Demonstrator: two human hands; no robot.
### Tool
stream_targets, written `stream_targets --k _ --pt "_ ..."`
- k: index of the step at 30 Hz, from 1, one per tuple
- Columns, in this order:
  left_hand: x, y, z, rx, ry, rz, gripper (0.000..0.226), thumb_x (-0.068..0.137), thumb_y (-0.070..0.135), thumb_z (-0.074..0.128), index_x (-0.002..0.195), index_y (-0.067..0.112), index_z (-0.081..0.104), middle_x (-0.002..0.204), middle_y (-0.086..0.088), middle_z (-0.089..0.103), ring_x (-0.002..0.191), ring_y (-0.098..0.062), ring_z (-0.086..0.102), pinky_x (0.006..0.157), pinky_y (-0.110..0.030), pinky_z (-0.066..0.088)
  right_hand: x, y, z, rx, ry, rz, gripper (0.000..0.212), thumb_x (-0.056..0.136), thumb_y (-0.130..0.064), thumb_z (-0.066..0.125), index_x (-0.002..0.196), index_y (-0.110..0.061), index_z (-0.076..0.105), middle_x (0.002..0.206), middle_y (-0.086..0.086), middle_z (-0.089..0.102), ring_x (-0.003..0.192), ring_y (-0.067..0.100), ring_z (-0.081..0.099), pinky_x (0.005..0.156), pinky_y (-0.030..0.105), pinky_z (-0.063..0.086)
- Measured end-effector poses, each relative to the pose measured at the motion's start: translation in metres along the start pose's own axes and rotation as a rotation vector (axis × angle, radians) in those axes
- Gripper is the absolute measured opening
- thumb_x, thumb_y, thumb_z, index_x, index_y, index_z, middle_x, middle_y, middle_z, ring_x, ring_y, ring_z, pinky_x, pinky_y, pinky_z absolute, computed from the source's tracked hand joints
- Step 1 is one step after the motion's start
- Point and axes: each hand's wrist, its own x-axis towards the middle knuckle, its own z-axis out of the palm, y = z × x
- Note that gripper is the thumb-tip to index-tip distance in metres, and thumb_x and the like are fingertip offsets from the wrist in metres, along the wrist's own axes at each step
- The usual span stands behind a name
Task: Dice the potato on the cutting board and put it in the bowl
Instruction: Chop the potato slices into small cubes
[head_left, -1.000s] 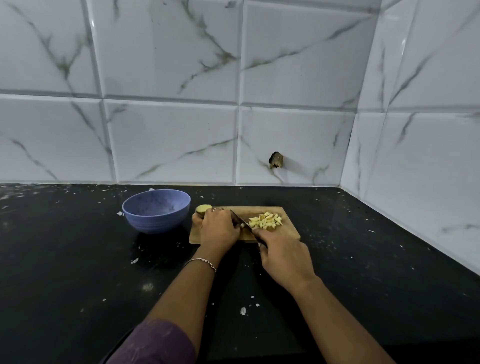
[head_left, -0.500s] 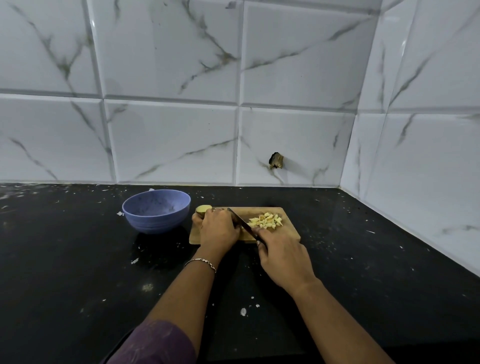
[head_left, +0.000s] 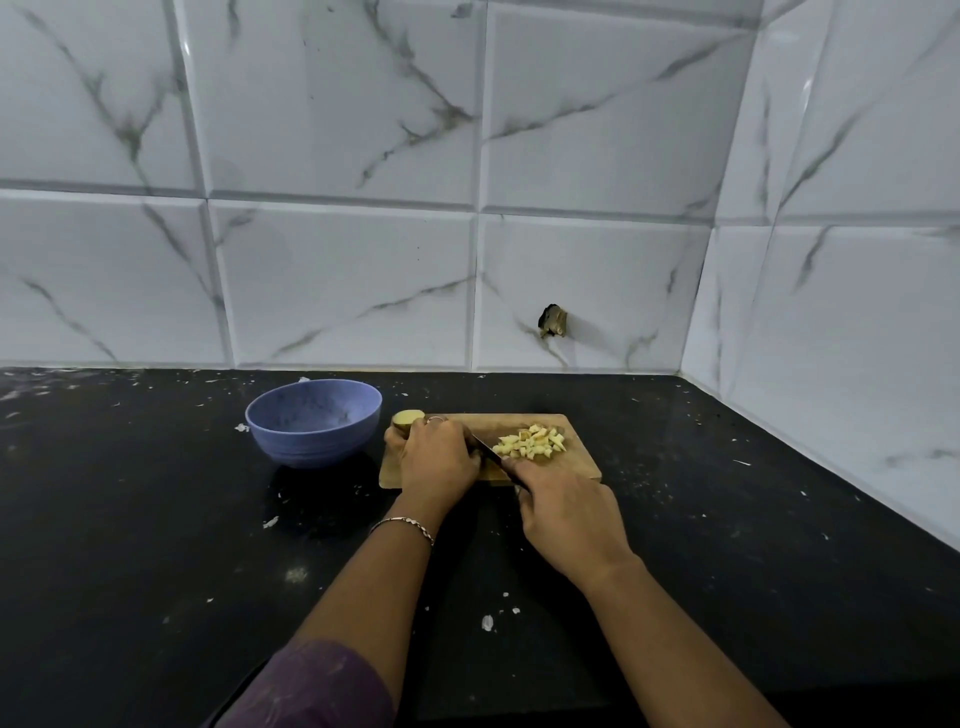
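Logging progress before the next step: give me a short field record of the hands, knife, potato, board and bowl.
left hand: holds the uncut potato piece at the board's left end
right hand: grips the knife, blade between the left hand and the dice
diced potato: pile on the right half of the cutting board
bowl: blue, left of the board, no dice visible inside
progress: dicing unfinished, nothing in the bowl yet

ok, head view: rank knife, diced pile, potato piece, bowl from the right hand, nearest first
1. knife: held in the right hand.
2. diced pile: just beyond, on the board.
3. potato piece: board's left end.
4. bowl: farthest left.
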Motion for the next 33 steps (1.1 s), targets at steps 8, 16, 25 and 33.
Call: stream_targets --k 8,16,25,33 --pt "0.003 -0.006 -0.008 -0.132 0.009 -0.018 0.017 0.093 0.035 0.061 0.105 0.03 0.072 0.117 0.005 0.061 0.117 -0.019 0.051 0.1 -0.046 0.027 -0.001 0.002 -0.006 0.027 0.059 0.047 0.04 0.103 -0.033 0.045 0.142 -0.038 0.047 0.102 -0.01 0.06 0.083 0.006 0.055 0.073 0.021 0.048" --pt "0.004 -0.024 -0.021 -0.519 0.028 -0.21 0.023 0.092 0.01 0.058 0.095 0.032 0.064 0.109 0.006 0.066 0.108 -0.016 0.059 0.102 -0.048 0.041 -0.002 -0.001 -0.006 0.064 -0.015 0.031 0.037 0.101 -0.036 0.048 0.138 -0.039 0.052 0.106 -0.009 0.066 0.087 0.006 0.058 0.073 0.022 0.045" --pt "-0.003 -0.027 -0.025 -0.494 0.019 -0.217 0.026 0.091 0.011 0.06 0.112 0.026 0.065 0.113 0.003 0.068 0.111 -0.02 0.06 0.102 -0.046 0.044 -0.002 0.008 -0.006 -0.036 -0.004 0.018 0.037 0.101 -0.04 0.045 0.137 -0.045 0.052 0.112 -0.011 0.064 0.094 0.007 0.061 0.073 0.023 0.047" --pt "-0.005 -0.03 -0.031 -0.348 -0.093 -0.133 0.027 0.086 0.016 0.069 0.11 0.028 0.065 0.113 0.006 0.068 0.11 -0.017 0.06 0.102 -0.042 0.045 0.007 0.026 0.005 -0.082 0.023 0.056 0.036 0.101 -0.041 0.044 0.135 -0.047 0.053 0.118 -0.012 0.059 0.086 0.006 0.06 0.071 0.023 0.047"
